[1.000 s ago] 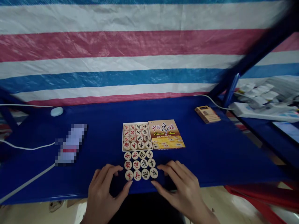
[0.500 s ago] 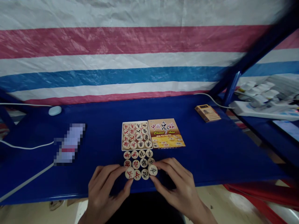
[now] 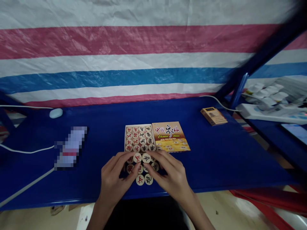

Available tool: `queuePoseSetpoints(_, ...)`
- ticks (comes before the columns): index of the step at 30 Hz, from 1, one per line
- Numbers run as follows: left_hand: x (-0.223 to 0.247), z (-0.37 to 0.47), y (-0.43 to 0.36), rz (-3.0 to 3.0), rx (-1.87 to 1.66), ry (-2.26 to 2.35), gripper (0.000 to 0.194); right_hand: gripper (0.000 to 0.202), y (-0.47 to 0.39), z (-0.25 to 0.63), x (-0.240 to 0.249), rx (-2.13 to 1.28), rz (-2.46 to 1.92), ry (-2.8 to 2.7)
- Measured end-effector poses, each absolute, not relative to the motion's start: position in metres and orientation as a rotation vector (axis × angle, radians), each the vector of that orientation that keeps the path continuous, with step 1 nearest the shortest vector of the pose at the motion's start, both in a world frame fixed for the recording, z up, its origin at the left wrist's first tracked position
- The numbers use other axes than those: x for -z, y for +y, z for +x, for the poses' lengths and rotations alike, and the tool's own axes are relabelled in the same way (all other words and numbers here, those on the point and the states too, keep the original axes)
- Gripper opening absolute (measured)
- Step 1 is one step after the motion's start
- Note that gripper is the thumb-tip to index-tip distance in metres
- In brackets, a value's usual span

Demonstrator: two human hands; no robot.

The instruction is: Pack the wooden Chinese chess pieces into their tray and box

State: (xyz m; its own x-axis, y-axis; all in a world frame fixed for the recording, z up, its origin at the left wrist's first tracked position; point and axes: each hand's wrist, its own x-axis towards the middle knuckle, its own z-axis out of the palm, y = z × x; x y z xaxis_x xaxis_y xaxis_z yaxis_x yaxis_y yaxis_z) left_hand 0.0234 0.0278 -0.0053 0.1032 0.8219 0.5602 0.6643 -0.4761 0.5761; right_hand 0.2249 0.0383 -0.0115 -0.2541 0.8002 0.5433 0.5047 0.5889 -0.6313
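Observation:
Between its thumb and fingertips my left hand point(image 3: 119, 174) pinches a round Chinese chess piece with a red character point(image 3: 137, 158). Close beside it, my right hand point(image 3: 169, 171) grips a chess piece with a black character point(image 3: 146, 158). Both pieces are held face up over the loose chess pieces point(image 3: 144, 179) on the table, and my fingers partly hide several of those. Just beyond them lies the open white box point(image 3: 125, 140), filled with rows of red and black pieces. The Chinese chess lid point(image 3: 170, 137) rests against the box's right side.
A blue table point(image 3: 216, 159) carries a blurred-out phone point(image 3: 72, 147) with a cable at left, a pale rounded gadget point(image 3: 56, 113) behind it, and a small tan carton point(image 3: 214, 116) at back right. A power strip point(image 3: 271, 114) stands farther right. Striped sheeting point(image 3: 134, 41) hangs behind.
Both hands have lifted their pieces from the nearest row, moving away from me and inward. The two pieces are now almost side by side above the loose rows.

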Motion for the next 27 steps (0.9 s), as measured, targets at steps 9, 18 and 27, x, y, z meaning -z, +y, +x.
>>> queuePoseSetpoints(9,0.004,0.021,0.029,2.096,-1.328,1.428,0.032,0.039,0.040,0.226,0.010,-0.478,-1.057,-1.928)
queuePoseSetpoints(18,0.003,0.018,0.031,2.084,-1.385,1.466,0.030,0.037,0.044,0.225,0.005,-0.379,-1.109,-1.874)
queuePoseSetpoints(27,0.003,0.013,0.066,2.103,-1.369,1.843,0.020,0.028,0.073,0.220,0.008,-0.049,-1.383,-1.828)
